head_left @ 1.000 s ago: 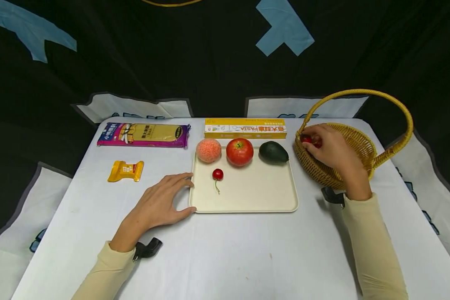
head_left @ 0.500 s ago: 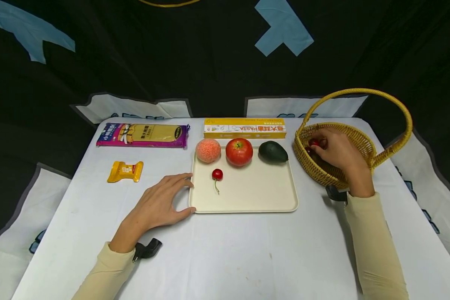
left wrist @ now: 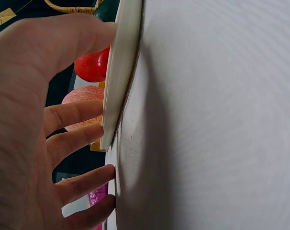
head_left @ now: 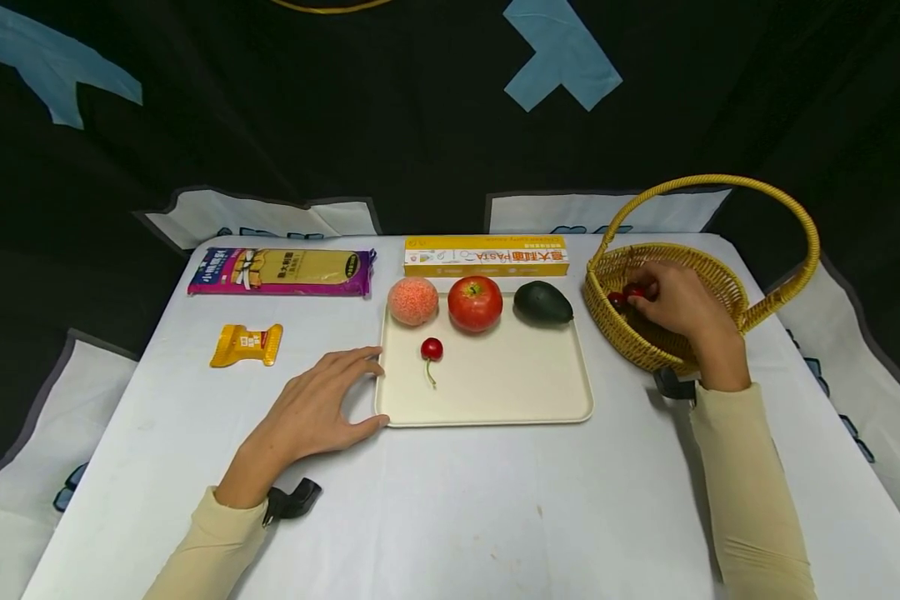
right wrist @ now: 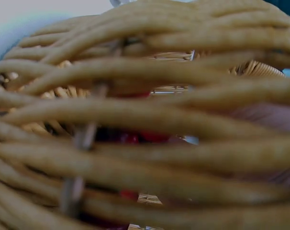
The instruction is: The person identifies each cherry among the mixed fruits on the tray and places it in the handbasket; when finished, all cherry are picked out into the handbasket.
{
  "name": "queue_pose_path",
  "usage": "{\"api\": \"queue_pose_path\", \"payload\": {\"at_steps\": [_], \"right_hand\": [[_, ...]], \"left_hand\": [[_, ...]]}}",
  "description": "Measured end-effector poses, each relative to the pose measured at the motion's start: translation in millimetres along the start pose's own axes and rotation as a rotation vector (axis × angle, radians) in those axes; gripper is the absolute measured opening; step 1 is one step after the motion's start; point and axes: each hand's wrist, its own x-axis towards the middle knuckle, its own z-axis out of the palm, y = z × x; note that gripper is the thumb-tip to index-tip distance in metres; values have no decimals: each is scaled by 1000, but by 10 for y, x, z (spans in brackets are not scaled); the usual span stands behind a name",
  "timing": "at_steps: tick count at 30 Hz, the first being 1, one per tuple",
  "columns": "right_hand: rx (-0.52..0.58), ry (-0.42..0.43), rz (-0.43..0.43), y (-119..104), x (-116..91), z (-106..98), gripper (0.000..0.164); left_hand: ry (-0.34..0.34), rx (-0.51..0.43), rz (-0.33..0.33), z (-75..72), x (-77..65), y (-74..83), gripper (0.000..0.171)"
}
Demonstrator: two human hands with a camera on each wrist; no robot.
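My right hand (head_left: 678,300) reaches into the wicker basket (head_left: 607,329), its fingertips pinching a red cherry (head_left: 633,290). Another cherry (head_left: 616,299) lies beside it inside the basket. In the right wrist view the basket's weave (right wrist: 135,115) blocks most of the hand, and only bits of red show through the gaps. My left hand (head_left: 311,408) rests at the left edge of the cream tray (head_left: 525,408), thumb and fingertips touching its rim with fingers spread. On the tray sits one cherry (head_left: 432,349) with a stem.
Along the tray's back stand a peach-like fruit (head_left: 412,301), a red apple (head_left: 476,303) and a dark green avocado (head_left: 543,302). Behind them is a yellow pasta box (head_left: 486,257). A purple noodle packet (head_left: 281,272) and a small yellow wrapped snack (head_left: 246,345) lie left. The basket's tall handle (head_left: 720,179) arches up.
My right hand has moved from the basket's left rim down and rightward into it, carrying the cherry. The left hand keeps its place at the tray.
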Motion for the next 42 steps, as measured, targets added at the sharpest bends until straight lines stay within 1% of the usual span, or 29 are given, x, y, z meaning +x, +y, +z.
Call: {"api": "queue_pose_path", "payload": {"at_steps": [11, 15, 19, 24, 29, 36, 42], "right_hand": [[-24, 6, 4, -21, -23, 13, 40], [-14, 47, 1, -110, -30, 2, 39], [-18, 110, -20, -277, -62, -26, 37], [-22, 184, -101, -515, -122, -25, 32], [-27, 213, -195, -759, -161, 57, 29], [-53, 227, -339, -1108, -213, 237, 35], [-50, 209, -499, -1350, -228, 429, 37]], "left_hand": [[0, -12, 0, 18, -17, 9, 58], [0, -10, -1, 12, -19, 9, 59], [2, -9, 0, 5, -17, 13, 60], [1, -10, 3, 3, -9, 16, 60], [2, -8, 6, -2, -9, 13, 60], [4, -6, 10, -11, -2, 16, 61], [3, -3, 3, -13, -2, 7, 60]]}}
